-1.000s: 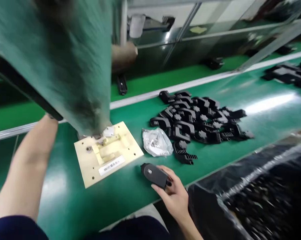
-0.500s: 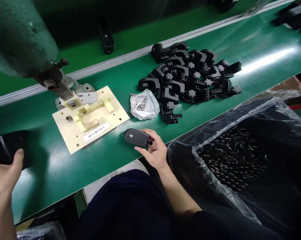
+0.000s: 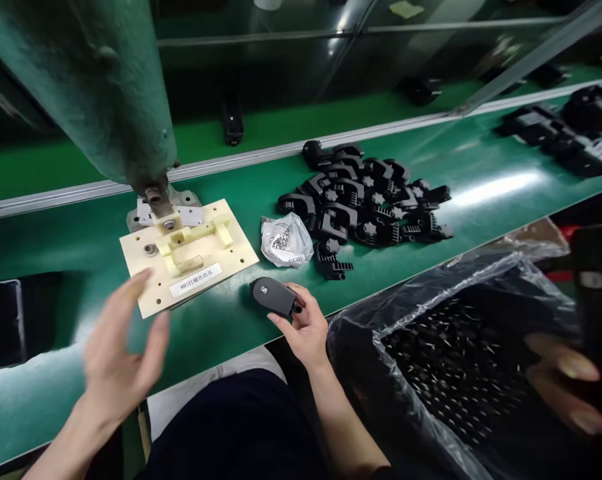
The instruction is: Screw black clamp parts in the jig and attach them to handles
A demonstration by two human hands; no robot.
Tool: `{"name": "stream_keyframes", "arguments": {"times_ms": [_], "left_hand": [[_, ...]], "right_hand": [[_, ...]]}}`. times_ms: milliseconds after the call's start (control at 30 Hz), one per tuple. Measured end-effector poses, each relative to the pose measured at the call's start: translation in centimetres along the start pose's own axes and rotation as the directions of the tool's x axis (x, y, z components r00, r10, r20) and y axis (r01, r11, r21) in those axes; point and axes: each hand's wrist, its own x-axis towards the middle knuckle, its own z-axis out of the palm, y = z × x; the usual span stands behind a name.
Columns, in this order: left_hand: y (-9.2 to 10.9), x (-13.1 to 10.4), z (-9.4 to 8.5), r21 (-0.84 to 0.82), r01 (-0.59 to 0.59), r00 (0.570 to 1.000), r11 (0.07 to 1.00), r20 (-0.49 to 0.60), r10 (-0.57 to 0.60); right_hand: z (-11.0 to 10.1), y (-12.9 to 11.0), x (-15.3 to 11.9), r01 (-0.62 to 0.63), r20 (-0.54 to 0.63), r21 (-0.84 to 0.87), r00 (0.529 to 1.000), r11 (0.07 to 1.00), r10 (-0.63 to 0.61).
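My left hand (image 3: 123, 340), blurred, hangs over the green bench with its fingers apart and nothing in it, near the front left edge of the cream fixture plate (image 3: 241, 248). A black rounded part (image 3: 275, 297) with a small silver piece on its face is held between the thumb and fingers of my right hand (image 3: 305, 323), right of the plate. Beyond it lies a clear plastic bag (image 3: 287, 241) of small metal pieces. On the bench at the far left rests a black open box-shaped part (image 3: 5, 323).
A green press (image 3: 115, 87) stands over the plate. Black parts (image 3: 361, 200) are heaped at the back centre. At right, a plastic-lined bin (image 3: 451, 367) holds many small parts. Another person's hand (image 3: 568, 380) with a dark object reaches in there.
My left hand has let go of the black box-shaped part and moved right, toward the plate. My right hand still holds its part. Another person's hand has appeared at right. The view has shifted.
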Motion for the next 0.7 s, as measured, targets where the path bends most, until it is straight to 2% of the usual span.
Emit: {"name": "stream_keyframes", "arguments": {"times_ms": [33, 100, 133, 200, 300, 367, 433, 500, 600, 700], "left_hand": [[1.4, 1.9, 2.3, -0.006, -0.046, 0.999, 0.999, 0.018, 0.046], [3.5, 6.4, 7.0, -0.081, -0.054, 0.99, 0.995, 0.124, 0.063], [4.2, 9.0, 9.3, -0.125, -0.028, 0.986, 0.992, 0.161, 0.048], [4.9, 14.0, 14.1, -0.155, 0.084, 0.982, 0.984, 0.181, -0.055], [5.1, 20.4, 20.7, -0.151, 0.187, 0.98, 0.971, 0.09, -0.175], [4.9, 24.0, 24.1, -0.167, 0.288, 0.956, 0.943, -0.009, -0.293], [4.4, 26.9, 26.2, -0.212, 0.371, 0.915, 0.904, -0.082, -0.395], [3.5, 29.3, 27.3, -0.278, 0.423, 0.872, 0.863, -0.133, -0.47], [1.7, 32.2, 27.8, -0.381, 0.466, 0.813, 0.799, -0.172, -0.556], [0.2, 34.2, 27.9, -0.459, 0.512, 0.773, 0.726, -0.123, -0.623]], "right_hand": [[-0.1, 0.0, 0.0, 0.002, 0.001, -0.008, 1.0, 1.0, -0.002], [-0.3, 0.1, 0.0, 0.013, 0.004, -0.02, 1.0, 1.0, -0.012], [-0.5, 0.1, 0.0, 0.017, 0.006, -0.025, 1.0, 1.0, -0.017], [-0.8, 0.3, -0.1, 0.024, 0.016, -0.036, 1.0, 0.999, -0.023], [-1.4, 0.3, -0.3, 0.035, 0.039, -0.068, 0.999, 0.997, -0.032], [-1.8, 0.3, -0.5, 0.033, 0.059, -0.107, 0.998, 0.994, -0.026], [-2.1, 0.4, -0.9, 0.021, 0.062, -0.132, 0.998, 0.991, -0.013], [-2.5, 0.7, -1.4, 0.014, 0.059, -0.135, 0.998, 0.991, -0.006], [-3.1, 1.5, -2.3, 0.026, 0.062, -0.137, 0.998, 0.99, -0.018], [-3.5, 2.4, -2.9, 0.058, 0.06, -0.141, 0.997, 0.988, -0.049]]}}
